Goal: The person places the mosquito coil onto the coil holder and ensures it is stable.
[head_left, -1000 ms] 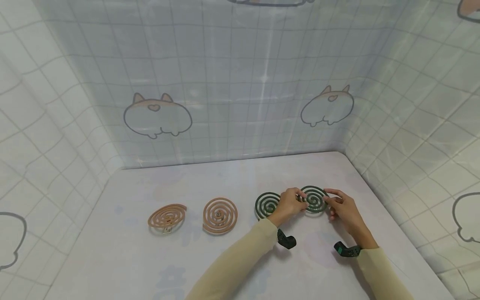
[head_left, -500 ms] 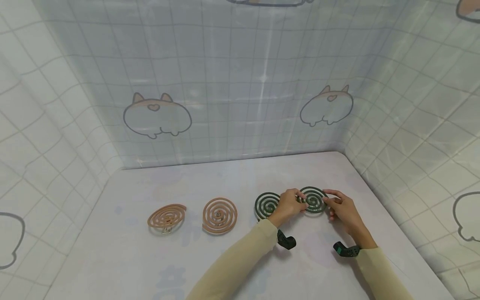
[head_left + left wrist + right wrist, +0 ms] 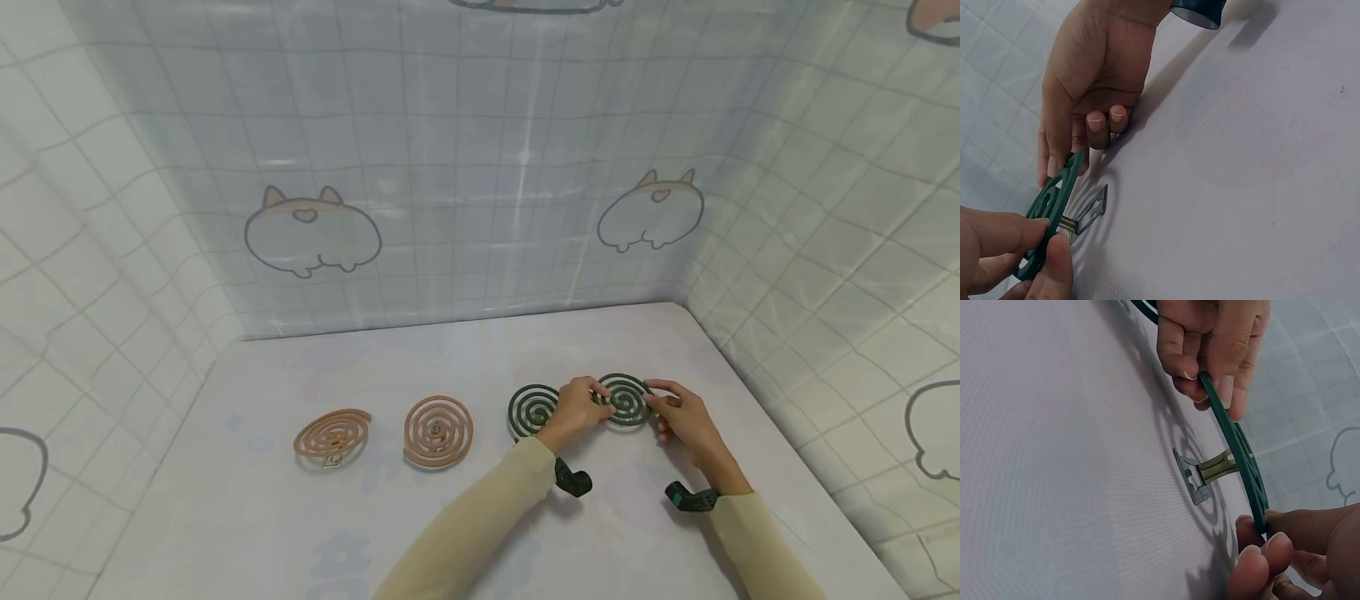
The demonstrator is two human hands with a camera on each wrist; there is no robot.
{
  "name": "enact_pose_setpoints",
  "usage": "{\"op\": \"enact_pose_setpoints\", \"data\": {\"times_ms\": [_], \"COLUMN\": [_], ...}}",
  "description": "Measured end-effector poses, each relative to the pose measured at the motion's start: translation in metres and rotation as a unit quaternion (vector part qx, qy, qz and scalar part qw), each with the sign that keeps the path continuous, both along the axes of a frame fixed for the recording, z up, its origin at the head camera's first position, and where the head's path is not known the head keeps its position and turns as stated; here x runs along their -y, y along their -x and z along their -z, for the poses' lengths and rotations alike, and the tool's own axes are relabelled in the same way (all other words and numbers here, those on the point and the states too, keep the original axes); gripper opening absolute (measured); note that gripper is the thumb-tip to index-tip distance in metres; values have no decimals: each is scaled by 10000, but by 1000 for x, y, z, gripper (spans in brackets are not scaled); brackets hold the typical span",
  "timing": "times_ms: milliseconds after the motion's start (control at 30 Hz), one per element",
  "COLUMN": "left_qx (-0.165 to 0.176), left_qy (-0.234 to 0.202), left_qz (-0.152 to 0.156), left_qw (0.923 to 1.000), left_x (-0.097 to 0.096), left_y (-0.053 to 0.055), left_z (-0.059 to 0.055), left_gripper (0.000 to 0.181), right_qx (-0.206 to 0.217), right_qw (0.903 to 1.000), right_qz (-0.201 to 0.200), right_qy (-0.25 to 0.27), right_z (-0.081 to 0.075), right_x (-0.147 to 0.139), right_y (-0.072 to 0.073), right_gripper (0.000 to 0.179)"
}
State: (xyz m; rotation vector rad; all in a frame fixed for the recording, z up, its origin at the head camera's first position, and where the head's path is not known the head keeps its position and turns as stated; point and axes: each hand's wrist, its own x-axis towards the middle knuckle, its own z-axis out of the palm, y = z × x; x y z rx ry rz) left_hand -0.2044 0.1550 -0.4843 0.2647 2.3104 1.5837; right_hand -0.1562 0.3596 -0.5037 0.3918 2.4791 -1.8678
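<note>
Between both hands is a dark green mosquito coil [image 3: 624, 400], raised off the table on a small metal stand [image 3: 1196, 478] fixed at its middle. My left hand [image 3: 577, 412] pinches the coil's left edge with thumb and fingers. At the opposite edge, my right hand [image 3: 688, 423] pinches the rim between thumb and fingertips. In the left wrist view the coil [image 3: 1062, 203] is seen edge-on, the stand's foot toward the tabletop. A second green mosquito coil [image 3: 531, 410] lies to the left, partly hidden behind my left hand.
Two brown mosquito coils are farther left on the white table [image 3: 247, 517]: a flat-looking one [image 3: 439, 432] and a tilted one [image 3: 333, 433] with a metal stand under it. White grid-patterned sheets [image 3: 465, 183] enclose the table's back and sides.
The head view has shifted very slightly. Both hands keep hold of the same green coil and stay almost where they were; the other coils have not moved.
</note>
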Motion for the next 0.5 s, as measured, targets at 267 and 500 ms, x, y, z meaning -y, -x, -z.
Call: {"op": "enact_pose_setpoints", "data": {"times_ms": [267, 500], "left_qx": [-455, -1264], "left_qy": [68, 523], "left_qz": [142, 332], "left_qw": [9988, 9900], "left_x": [3, 6], "left_y": [1, 2], "left_z": [-1, -6], "left_gripper": [19, 20], "right_qx": [15, -5], "right_qw": [9999, 9999], "right_qz": [14, 68], "right_qy": [-102, -76], "right_z": [-1, -2], "right_x": [0, -1], "right_y": [0, -2], "right_gripper": [47, 47]}}
